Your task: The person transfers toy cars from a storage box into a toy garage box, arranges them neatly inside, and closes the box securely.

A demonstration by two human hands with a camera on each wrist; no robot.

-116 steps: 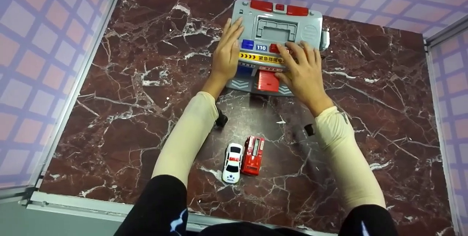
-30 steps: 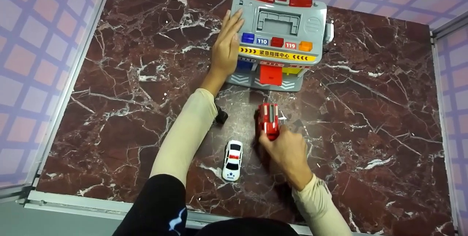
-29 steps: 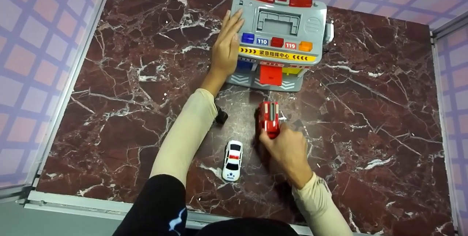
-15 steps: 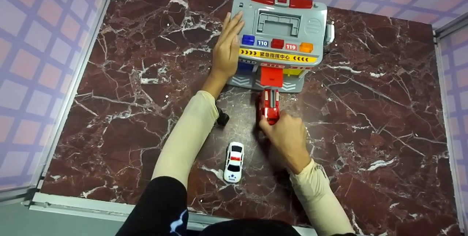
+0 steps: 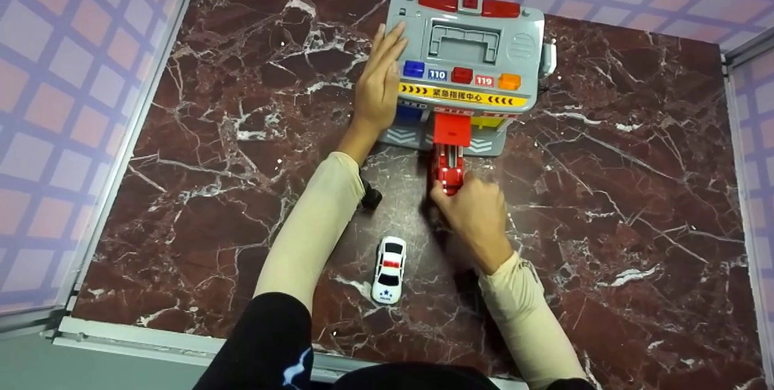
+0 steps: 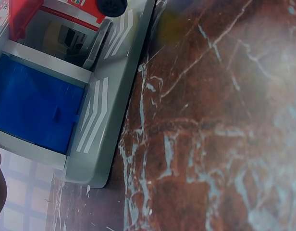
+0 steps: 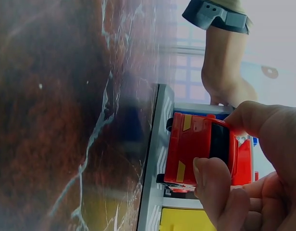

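A grey toy rescue station stands at the far middle of the marble table, with blue, red and orange buttons on top and a raised red door in front. My left hand lies flat against its left side, fingers straight. My right hand pinches the rear of a red toy fire truck whose nose is at the red door's bay. In the right wrist view the fire truck sits between thumb and fingers on the station's ramp. The left wrist view shows the station's shut blue door.
A white toy police car stands on the marble table near the front, left of my right forearm. Metal rails and purple-pink checked walls close in the table on all sides.
My right hand has picked the fire truck up from beside the police car and pushed it away from me up to the station's red door. The left hand stayed on the station.
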